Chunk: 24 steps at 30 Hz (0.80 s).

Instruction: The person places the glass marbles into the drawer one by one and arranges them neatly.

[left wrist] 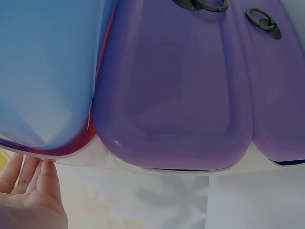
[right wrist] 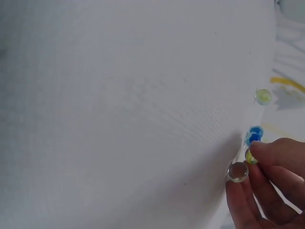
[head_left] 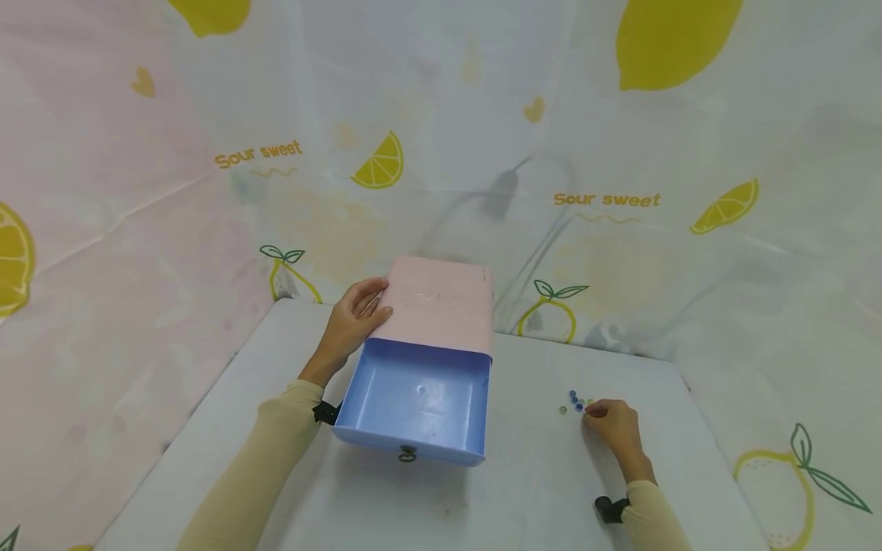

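A small drawer cabinet with a pink top (head_left: 441,302) stands on the table, its blue top drawer (head_left: 420,390) pulled out and bare inside. My left hand (head_left: 351,317) rests against the cabinet's left side, fingertips and thumb at its upper edge. In the left wrist view those fingers lie fairly straight along the side wall. Over to the right, my right hand (head_left: 616,432) reaches down among several small glass marbles (head_left: 575,400). Its thumb and bent fingers close around a clear marble (right wrist: 238,171), with a yellow marble (right wrist: 251,156) at the thumb tip. Blue marbles (right wrist: 255,133) lie beside them.
Below the blue drawer are purple drawers (left wrist: 176,90) with brass ring pulls (left wrist: 259,19). A single greenish marble (head_left: 563,410) sits left of the group. Lemon-print cloth (head_left: 441,153) hangs behind and beside the white table (head_left: 537,474).
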Motion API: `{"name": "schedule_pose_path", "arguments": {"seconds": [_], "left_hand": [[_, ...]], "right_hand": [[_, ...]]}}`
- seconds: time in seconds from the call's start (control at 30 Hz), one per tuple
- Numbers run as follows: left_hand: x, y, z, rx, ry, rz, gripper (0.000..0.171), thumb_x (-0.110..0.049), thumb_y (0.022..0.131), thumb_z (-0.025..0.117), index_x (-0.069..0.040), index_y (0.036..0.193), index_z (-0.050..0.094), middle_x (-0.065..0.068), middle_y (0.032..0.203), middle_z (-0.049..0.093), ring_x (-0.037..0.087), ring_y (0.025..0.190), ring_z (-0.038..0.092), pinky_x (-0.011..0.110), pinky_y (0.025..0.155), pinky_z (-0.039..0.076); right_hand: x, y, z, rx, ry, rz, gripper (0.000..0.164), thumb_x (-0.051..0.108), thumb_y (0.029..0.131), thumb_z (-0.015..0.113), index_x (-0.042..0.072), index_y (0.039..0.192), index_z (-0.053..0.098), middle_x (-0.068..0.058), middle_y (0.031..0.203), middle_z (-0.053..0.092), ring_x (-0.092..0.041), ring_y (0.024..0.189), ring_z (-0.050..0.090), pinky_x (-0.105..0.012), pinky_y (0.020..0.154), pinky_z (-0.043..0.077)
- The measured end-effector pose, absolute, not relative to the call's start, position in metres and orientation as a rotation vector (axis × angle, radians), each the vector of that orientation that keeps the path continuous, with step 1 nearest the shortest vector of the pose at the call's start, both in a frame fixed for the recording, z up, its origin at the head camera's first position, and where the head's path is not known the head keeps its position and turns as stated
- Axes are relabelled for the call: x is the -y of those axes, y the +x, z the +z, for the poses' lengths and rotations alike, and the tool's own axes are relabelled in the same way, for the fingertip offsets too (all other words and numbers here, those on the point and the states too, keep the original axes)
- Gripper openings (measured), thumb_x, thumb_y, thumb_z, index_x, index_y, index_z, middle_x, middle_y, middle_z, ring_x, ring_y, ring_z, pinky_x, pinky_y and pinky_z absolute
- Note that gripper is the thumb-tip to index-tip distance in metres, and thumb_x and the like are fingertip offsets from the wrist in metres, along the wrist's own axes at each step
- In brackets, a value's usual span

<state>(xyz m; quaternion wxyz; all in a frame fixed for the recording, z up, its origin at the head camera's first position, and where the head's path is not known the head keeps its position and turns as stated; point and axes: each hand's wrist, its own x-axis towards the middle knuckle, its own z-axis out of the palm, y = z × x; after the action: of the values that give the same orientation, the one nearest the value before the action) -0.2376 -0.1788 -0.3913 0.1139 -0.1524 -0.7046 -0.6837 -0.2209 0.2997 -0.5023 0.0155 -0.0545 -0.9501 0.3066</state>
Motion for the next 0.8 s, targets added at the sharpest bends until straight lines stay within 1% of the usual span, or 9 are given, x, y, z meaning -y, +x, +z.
{"name": "schedule_pose_path", "arguments": {"seconds": [0.2, 0.33, 0.47, 0.6, 0.7, 0.8], "left_hand": [[0.178, -0.235, -0.388, 2.080, -0.437, -2.005, 0.059, 0.002, 0.091, 0.064, 0.010, 0.142, 0.035, 0.024, 0.147, 0.040, 0.035, 0.141, 0.032, 0.041, 0.114, 0.030], [0.177, -0.234, -0.387, 2.094, -0.425, -2.002, 0.059, 0.000, 0.092, 0.064, 0.009, 0.143, 0.035, 0.023, 0.148, 0.040, 0.033, 0.141, 0.033, 0.042, 0.114, 0.029], [0.177, -0.233, -0.387, 2.108, -0.435, -1.991, 0.061, -0.002, 0.093, 0.063, 0.008, 0.145, 0.033, 0.022, 0.150, 0.038, 0.033, 0.141, 0.033, 0.042, 0.114, 0.029], [0.178, -0.233, -0.387, 2.105, -0.453, -1.996, 0.064, -0.001, 0.093, 0.063, 0.009, 0.147, 0.031, 0.022, 0.151, 0.036, 0.033, 0.141, 0.032, 0.042, 0.115, 0.028], [0.178, -0.234, -0.387, 2.109, -0.455, -1.999, 0.065, 0.000, 0.093, 0.063, 0.009, 0.148, 0.029, 0.021, 0.151, 0.036, 0.032, 0.141, 0.031, 0.043, 0.115, 0.028], [0.179, -0.235, -0.388, 2.116, -0.457, -1.999, 0.067, -0.001, 0.092, 0.063, 0.008, 0.149, 0.028, 0.020, 0.152, 0.036, 0.032, 0.141, 0.031, 0.043, 0.115, 0.028]], "right_hand": [[-0.302, -0.221, -0.503, 2.916, -0.180, 0.997, 0.015, 0.001, 0.080, 0.068, -0.006, 0.092, 0.071, -0.018, 0.086, 0.070, -0.023, 0.072, 0.064, -0.032, 0.059, 0.056], [-0.301, -0.221, -0.501, 2.897, -0.171, 0.995, 0.016, 0.003, 0.082, 0.069, -0.006, 0.094, 0.071, -0.017, 0.087, 0.070, -0.021, 0.071, 0.065, -0.030, 0.058, 0.054], [-0.296, -0.220, -0.495, 2.862, -0.135, 0.946, 0.016, 0.006, 0.082, 0.071, -0.004, 0.095, 0.072, -0.016, 0.087, 0.071, -0.025, 0.076, 0.065, -0.032, 0.061, 0.055], [-0.289, -0.221, -0.487, 2.797, -0.086, 0.923, 0.016, 0.008, 0.083, 0.072, -0.003, 0.095, 0.073, -0.016, 0.088, 0.072, -0.030, 0.082, 0.066, -0.038, 0.067, 0.056], [-0.283, -0.222, -0.480, 2.748, -0.058, 0.932, 0.016, 0.010, 0.084, 0.073, -0.002, 0.095, 0.074, -0.015, 0.088, 0.072, -0.030, 0.083, 0.067, -0.040, 0.071, 0.056], [-0.276, -0.223, -0.472, 2.706, -0.023, 0.971, 0.016, 0.011, 0.084, 0.073, -0.001, 0.096, 0.075, -0.014, 0.088, 0.073, -0.029, 0.083, 0.068, -0.039, 0.073, 0.056]]}}
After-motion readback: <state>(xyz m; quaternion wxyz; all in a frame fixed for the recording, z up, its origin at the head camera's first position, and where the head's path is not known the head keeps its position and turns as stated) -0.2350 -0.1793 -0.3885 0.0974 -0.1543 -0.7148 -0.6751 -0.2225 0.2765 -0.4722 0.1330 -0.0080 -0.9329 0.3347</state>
